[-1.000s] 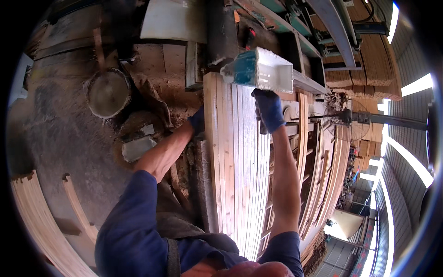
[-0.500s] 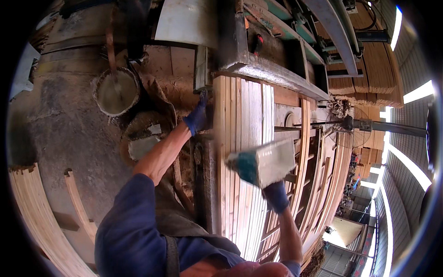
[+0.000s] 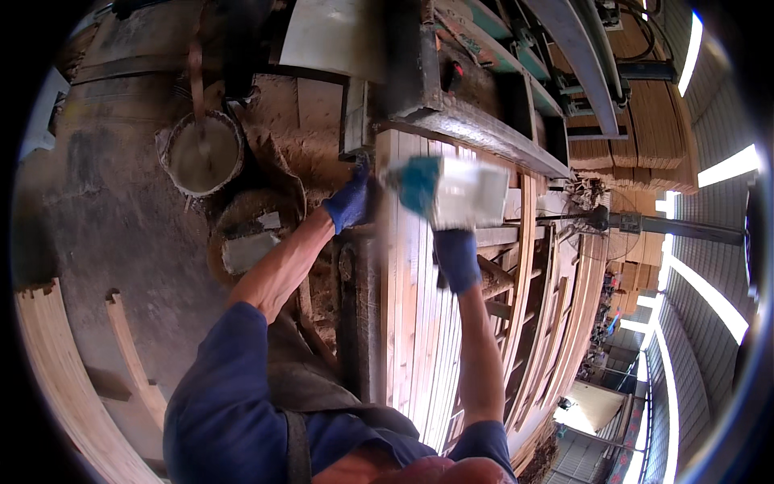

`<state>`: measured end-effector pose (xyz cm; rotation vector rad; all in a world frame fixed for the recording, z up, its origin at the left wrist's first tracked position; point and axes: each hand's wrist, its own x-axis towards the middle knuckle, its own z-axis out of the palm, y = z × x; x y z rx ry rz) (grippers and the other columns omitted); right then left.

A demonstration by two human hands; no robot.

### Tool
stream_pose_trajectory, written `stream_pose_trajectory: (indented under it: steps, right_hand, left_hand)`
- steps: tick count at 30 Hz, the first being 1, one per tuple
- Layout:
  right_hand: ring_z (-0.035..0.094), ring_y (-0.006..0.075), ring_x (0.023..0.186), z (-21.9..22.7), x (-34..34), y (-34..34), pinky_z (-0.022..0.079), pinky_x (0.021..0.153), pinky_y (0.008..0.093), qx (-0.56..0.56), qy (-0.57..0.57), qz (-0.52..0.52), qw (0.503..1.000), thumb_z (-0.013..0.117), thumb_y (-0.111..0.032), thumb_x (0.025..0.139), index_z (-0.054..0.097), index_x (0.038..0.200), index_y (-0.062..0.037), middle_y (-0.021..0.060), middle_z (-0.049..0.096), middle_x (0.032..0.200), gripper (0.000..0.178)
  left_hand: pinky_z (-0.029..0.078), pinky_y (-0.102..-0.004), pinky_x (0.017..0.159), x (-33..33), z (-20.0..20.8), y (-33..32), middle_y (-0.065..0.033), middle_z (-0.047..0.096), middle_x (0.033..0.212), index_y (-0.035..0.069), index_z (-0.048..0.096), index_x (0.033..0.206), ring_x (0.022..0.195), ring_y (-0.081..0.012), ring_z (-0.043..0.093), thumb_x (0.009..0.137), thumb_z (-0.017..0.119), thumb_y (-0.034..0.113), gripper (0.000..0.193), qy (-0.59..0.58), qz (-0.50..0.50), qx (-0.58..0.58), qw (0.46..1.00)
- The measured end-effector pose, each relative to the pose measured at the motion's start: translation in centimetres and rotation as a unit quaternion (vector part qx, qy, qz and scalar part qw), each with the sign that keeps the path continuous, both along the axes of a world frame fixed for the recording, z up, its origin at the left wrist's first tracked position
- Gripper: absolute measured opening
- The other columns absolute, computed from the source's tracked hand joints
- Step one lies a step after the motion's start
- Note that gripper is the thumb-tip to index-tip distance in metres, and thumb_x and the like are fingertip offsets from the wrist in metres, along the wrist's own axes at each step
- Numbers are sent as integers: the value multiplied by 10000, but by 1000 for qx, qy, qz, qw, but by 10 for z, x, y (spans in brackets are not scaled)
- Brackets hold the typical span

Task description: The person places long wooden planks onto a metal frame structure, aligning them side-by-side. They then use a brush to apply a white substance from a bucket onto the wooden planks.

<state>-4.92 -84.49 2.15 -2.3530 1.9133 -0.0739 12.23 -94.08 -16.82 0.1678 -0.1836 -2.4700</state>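
Note:
My right hand, in a blue glove, grips a box-shaped hand tool with a whitish body and a teal end. The tool is blurred by motion and hangs over the far part of a row of pale wooden strips laid side by side. I cannot tell whether it touches them. My left hand, also blue-gloved, is at the left edge of the strips, near a metal frame part. Shadow hides its fingers, so their grip is unclear.
A dark metal machine frame crosses just beyond the strips. On the left floor stands a bucket of pale liquid with a stick in it. More timber lies at lower left. A fan stands at right, near stacked boards.
My right hand has carried the box-shaped tool away from me and a little left across the strips. My left hand stays nearly in place.

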Motion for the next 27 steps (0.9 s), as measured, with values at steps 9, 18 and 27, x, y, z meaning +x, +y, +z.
stream_pose_trajectory:
  steps: [9, 18, 27]
  right_hand:
    - [653, 438, 776, -33, 18, -61, 497, 637, 489, -13, -250, -309, 917, 557, -245, 907, 677, 914, -59, 226, 658, 745, 221]
    - [682, 379, 920, 19, -6, 48, 569, 795, 481, -38, 47, -32, 998, 581, -10, 760, 651, 1141, -49, 227, 666, 1120, 389]
    - [653, 410, 772, -7, 22, -81, 540, 652, 485, 6, -143, -168, 975, 547, -156, 906, 681, 982, -78, 213, 676, 889, 173]
  left_hand:
    - [394, -434, 1097, -4, -4, -8, -129, 489, 1454, 63, 383, 1480, 1306, -273, 486, 803, 357, 859, 1046, -60, -34, -35, 997]
    - [404, -395, 1090, 15, 41, 0, -113, 488, 1462, 96, 390, 1486, 1278, -252, 508, 837, 386, 827, 978, -88, 20, 14, 996]
    - [422, -427, 1083, 3, 9, -1, -173, 531, 1407, 13, 471, 1407, 1273, -295, 523, 797, 414, 846, 1034, -89, -10, 37, 995]
